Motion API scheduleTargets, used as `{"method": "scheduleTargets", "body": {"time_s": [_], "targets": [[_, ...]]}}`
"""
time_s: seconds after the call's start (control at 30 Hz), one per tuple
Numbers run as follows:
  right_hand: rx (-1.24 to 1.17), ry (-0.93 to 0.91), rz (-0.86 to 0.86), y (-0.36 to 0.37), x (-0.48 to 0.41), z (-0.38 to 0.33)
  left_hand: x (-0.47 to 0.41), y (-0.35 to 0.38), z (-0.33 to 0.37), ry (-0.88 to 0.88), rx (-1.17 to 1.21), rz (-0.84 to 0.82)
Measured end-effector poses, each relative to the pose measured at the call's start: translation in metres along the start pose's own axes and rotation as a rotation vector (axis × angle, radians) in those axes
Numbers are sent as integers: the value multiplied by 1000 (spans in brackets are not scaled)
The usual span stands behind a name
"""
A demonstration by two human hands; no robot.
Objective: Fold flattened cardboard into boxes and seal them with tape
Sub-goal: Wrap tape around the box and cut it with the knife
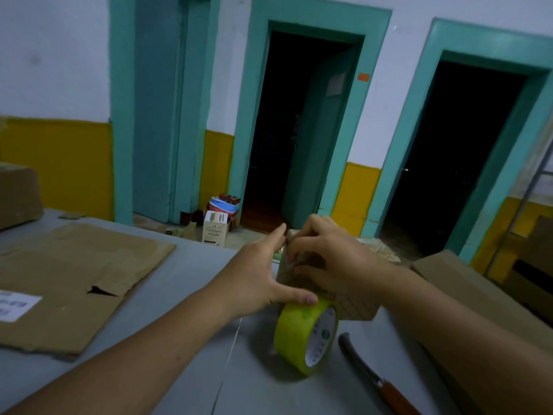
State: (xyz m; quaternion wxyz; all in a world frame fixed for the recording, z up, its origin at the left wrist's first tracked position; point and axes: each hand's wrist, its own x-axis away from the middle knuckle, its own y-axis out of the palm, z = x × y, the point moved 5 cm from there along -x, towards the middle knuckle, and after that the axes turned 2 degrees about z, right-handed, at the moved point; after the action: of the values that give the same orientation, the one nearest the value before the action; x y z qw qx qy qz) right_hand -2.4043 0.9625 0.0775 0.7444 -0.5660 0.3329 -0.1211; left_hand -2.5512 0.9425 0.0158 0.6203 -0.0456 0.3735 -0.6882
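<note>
The small box (353,307) sits on the bench (179,295) just behind the tape roll (299,333). The left hand (263,277) has its grip flat and open against the box's side, and the right hand (326,259) has its grip pinched on the top. If that pinch loosens the flaps may spring up, and the roll, standing on edge, could wander off.

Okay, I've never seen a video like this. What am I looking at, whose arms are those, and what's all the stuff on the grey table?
No machine here: a person wears a camera on the head, so this single picture looks down at their own arms. The left hand, fingers straight, steadies a small cardboard box while the right hand curls over its top. A yellow-green tape roll stands on edge against the box, under the left thumb. The grey table also holds flattened cardboard at the left and a wooden-handled knife at the right.
</note>
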Motion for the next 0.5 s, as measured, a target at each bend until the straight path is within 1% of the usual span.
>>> {"method": "scheduleTargets", "body": {"time_s": [0.1,0.2,0.3,0.4,0.5], "targets": [[81,0,-2,0,-4,-8,1,1,5,30,32,-8],[-12,76,4,0,-7,-4,1,5,4,62,50,-25],[-86,180,91,4,-8,-7,1,7,2,64,72,-29],[-29,271,162,11,-11,-14,0,8,1,60,97,-30],[-14,315,182,16,-17,-17,-1,7,-3,46,117,-45]]}}
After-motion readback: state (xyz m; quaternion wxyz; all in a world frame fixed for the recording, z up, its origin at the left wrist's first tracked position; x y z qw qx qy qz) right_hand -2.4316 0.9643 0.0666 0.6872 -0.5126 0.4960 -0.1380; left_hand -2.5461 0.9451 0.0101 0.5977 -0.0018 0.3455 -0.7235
